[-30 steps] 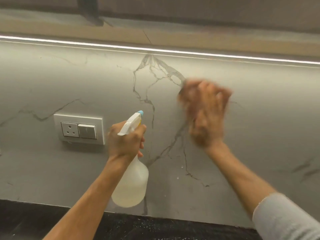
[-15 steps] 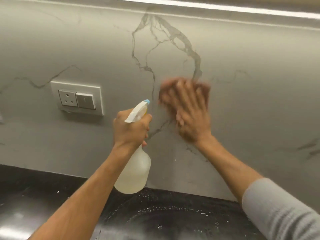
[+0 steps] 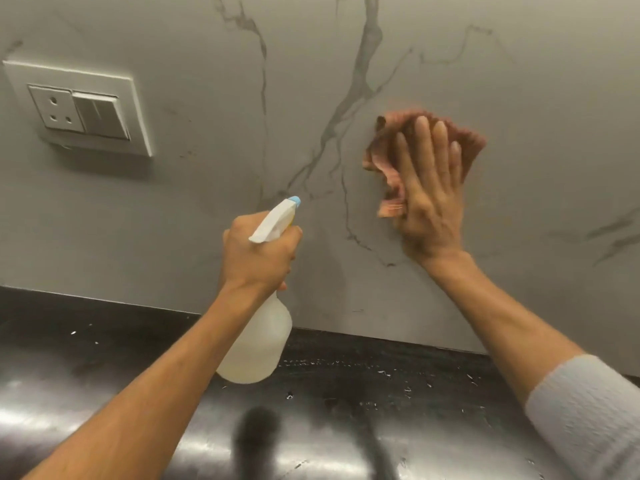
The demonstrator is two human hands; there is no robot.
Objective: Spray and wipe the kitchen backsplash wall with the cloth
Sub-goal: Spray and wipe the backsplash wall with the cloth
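Observation:
The grey marble backsplash wall [image 3: 194,216] with dark veins fills most of the view. My right hand [image 3: 429,199] presses a crumpled pink cloth [image 3: 384,150] flat against the wall, fingers spread upward over it. My left hand [image 3: 258,252] is wrapped around the neck of a clear spray bottle [image 3: 258,344] with a white trigger head and blue nozzle tip, held upright in front of the wall, left of the cloth. The bottle holds pale liquid.
A white socket and switch plate [image 3: 79,109] is mounted on the wall at the upper left. A glossy black countertop [image 3: 381,393] runs along the bottom, speckled with small white droplets or crumbs. My grey sleeve [image 3: 585,410] shows at the lower right.
My right hand with the cloth has wiped across the wall, first down and left, then back right. The view has tilted down, bringing more countertop in. The bottle hand stayed about where it was.

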